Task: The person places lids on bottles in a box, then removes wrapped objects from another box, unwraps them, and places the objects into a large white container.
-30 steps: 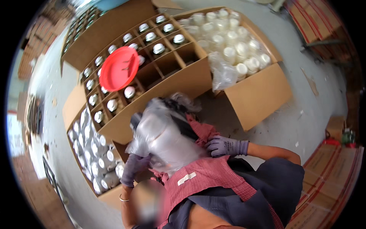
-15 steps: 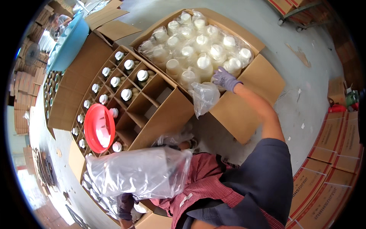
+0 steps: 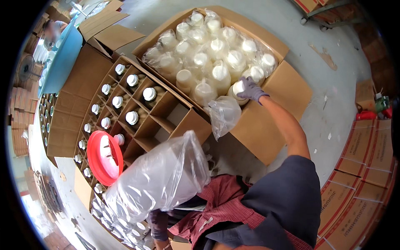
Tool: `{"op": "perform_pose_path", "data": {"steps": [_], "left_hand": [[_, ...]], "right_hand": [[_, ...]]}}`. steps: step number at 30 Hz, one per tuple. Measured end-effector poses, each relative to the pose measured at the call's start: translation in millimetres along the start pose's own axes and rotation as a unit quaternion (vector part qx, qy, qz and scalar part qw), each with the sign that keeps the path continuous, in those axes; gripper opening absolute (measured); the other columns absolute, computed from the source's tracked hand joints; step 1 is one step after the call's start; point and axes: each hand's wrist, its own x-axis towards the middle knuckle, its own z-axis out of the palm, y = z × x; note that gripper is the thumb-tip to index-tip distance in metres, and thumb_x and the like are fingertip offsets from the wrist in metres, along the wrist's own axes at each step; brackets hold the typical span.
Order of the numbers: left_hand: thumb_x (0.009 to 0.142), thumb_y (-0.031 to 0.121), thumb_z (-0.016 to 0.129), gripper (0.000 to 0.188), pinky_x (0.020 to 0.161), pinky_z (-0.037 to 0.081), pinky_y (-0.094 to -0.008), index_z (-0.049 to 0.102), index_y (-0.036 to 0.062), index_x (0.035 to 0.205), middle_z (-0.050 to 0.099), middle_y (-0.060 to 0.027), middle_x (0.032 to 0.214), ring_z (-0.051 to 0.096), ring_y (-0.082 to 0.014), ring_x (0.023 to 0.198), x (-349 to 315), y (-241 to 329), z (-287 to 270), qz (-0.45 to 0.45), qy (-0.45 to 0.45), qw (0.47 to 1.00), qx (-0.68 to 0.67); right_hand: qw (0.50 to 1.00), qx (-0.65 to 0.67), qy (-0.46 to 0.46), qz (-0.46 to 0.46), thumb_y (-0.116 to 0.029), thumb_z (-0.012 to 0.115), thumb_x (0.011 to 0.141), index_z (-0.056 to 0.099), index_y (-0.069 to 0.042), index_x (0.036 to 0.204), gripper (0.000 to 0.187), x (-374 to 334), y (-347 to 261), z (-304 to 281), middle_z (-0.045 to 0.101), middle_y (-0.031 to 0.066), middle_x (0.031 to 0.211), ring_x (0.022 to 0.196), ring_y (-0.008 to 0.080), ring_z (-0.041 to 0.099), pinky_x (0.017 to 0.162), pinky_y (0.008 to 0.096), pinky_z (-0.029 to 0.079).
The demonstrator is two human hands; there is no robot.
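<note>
My right hand (image 3: 251,89), in a purple glove, grips a white-capped, pale bottle (image 3: 236,96) at the near corner of a carton (image 3: 278,46) full of plastic-wrapped bottles (image 3: 220,71). Beside that bottle, a crumpled clear bag (image 3: 224,116) hangs over the carton's edge. Low in the view, my gloved left hand (image 3: 158,225) touches the lower edge of a large clear plastic bag (image 3: 156,181); the bag hides its fingers. To the left stands a divided carton (image 3: 183,135) with white-capped bottles (image 3: 132,118) in many cells. A red ring-shaped funnel or basin (image 3: 93,158) rests on it.
More wrapped bottles (image 3: 135,231) lie at the lower left. A blue tub (image 3: 66,62) stands at the upper left, with another person (image 3: 53,33) behind it. Sealed cartons (image 3: 346,189) are stacked at right; a wheeled cart (image 3: 333,18) stands at the far right.
My right hand has closed on the white-capped bottle, which now shows raised at the corner. My left hand has moved right, and the large bag's upper end has lifted.
</note>
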Motion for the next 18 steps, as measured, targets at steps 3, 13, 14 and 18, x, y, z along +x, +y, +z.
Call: {"op": "perform_pose_path", "data": {"steps": [3,13,14,18], "left_hand": [[0.086,0.021,0.060,0.031,0.064,0.051,-0.0346,0.057,0.0036,0.112,0.063,-0.0092,0.095,0.062,-0.0227,0.081,33.1,7.2,21.4,-0.025,0.016,0.993,-0.113],[0.082,0.012,0.063,0.015,0.058,0.050,-0.0317,0.061,0.0022,0.094,0.065,-0.0112,0.085,0.061,-0.0195,0.069,62.3,64.9,48.7,0.007,-0.049,0.896,-0.442],[0.081,0.014,0.063,0.016,0.059,0.050,-0.0321,0.060,0.0024,0.092,0.064,-0.0111,0.083,0.062,-0.0207,0.068,59.3,58.9,47.6,0.071,-0.014,0.953,-0.295],[0.085,0.017,0.063,0.018,0.058,0.051,-0.0340,0.056,0.0018,0.090,0.064,-0.0145,0.078,0.063,-0.0243,0.067,57.4,64.8,46.0,0.170,0.054,0.984,-0.026]], "right_hand": [[0.990,0.102,0.099,0.006,-0.042,0.078,0.065,0.036,-0.015,0.137,0.088,-14.0,-8.2,-42.0,0.040,0.0240,0.129,0.113,0.0433,0.052,0.097,0.0474,0.044],[0.652,0.730,-0.179,0.099,-0.052,0.065,0.084,0.059,-0.014,0.113,0.048,-17.5,-24.0,-17.2,0.064,0.0046,0.098,0.091,0.0196,0.063,0.073,0.0419,0.058],[0.614,0.756,-0.205,0.100,-0.052,0.066,0.083,0.060,-0.017,0.110,0.045,-4.1,-23.8,2.5,0.064,0.0036,0.097,0.088,0.0206,0.063,0.075,0.0426,0.057],[0.482,0.860,-0.135,0.104,-0.052,0.070,0.079,0.060,-0.019,0.111,0.047,31.1,-6.9,39.8,0.065,0.0043,0.100,0.088,0.0238,0.062,0.074,0.0458,0.054]]}}
